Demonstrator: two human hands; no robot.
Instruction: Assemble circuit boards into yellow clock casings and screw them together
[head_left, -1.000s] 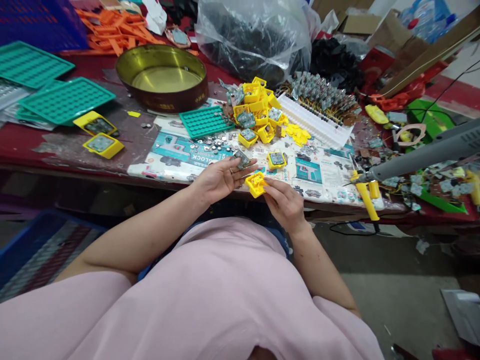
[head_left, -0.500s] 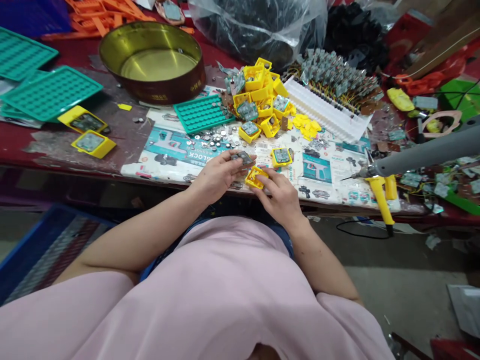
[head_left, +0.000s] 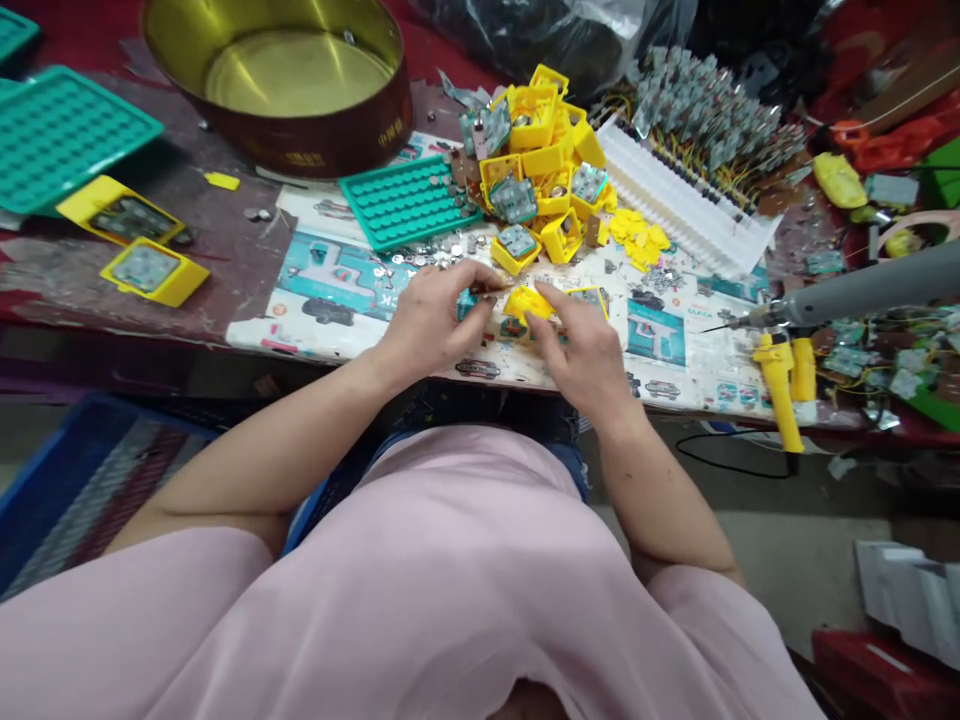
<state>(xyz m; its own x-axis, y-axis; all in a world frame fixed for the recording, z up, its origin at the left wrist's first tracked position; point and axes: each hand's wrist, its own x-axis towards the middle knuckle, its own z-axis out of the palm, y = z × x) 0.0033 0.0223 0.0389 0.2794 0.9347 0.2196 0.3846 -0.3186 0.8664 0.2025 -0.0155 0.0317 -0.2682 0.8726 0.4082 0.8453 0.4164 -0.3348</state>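
My left hand (head_left: 431, 320) is curled near the table's front edge, its fingers pinching a small grey circuit piece (head_left: 466, 300) that they mostly hide. Just to its right, my right hand (head_left: 589, 350) holds a small yellow plastic case (head_left: 525, 303) by its fingertips. The two hands nearly touch above a printed paper sheet (head_left: 330, 290). A pile of similar yellow cases (head_left: 544, 160), some with grey boards inside, lies just beyond the hands. Small silvery button cells (head_left: 427, 255) are scattered in front of a small teal tray (head_left: 405, 200).
A round gold tin (head_left: 300, 150) stands at the back left, with teal trays (head_left: 67, 135) and two filled yellow cases (head_left: 142, 270) further left. A white rack of wired boards (head_left: 690, 200) and a yellow-handled soldering iron (head_left: 780, 400) lie to the right. A blue crate (head_left: 67, 480) sits below.
Both hands moved forward over the paper sheet and closer together. The left hand turned palm down and closed over the grey piece. The view tilted down, bringing the table nearer.
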